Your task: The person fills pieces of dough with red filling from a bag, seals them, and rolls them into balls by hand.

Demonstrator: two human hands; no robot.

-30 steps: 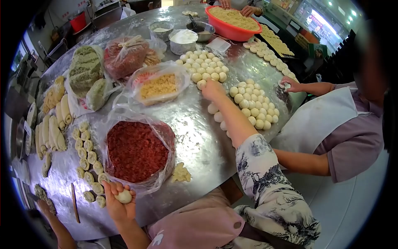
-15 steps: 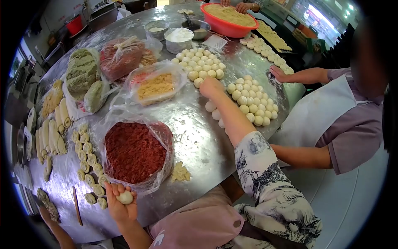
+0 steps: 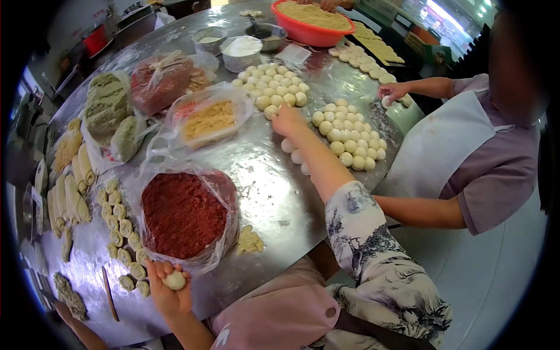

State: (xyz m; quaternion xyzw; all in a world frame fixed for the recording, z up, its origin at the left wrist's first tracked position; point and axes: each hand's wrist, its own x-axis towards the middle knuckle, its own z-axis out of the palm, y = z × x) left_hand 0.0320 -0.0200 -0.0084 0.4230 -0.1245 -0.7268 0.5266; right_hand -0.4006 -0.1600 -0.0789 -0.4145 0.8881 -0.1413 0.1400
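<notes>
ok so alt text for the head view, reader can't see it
The left hand holds a round white dough ball near a clear plastic bag of dark red filling; the right hand is at the edge of a cluster of pale round dough balls on a shiny metal table. A white-aproned co-worker stands alongside.

On the metal worktable (image 3: 280,192) before us, the open bag (image 3: 224,248) of filling (image 3: 184,216) stands near our edge, with a dough scrap (image 3: 250,240) just beside it on the right. To the bag's left we have the coiled dough pieces (image 3: 116,238), and farther left the dough logs (image 3: 74,198). The rolling pin (image 3: 109,294) lies left of the nearest coils. Behind the bag sits the food tub (image 3: 220,129), with the tied bag (image 3: 156,90) behind it, leftward. Beyond our two clusters of dough balls (image 3: 349,135), the basin (image 3: 303,36) stands at the back.
</notes>
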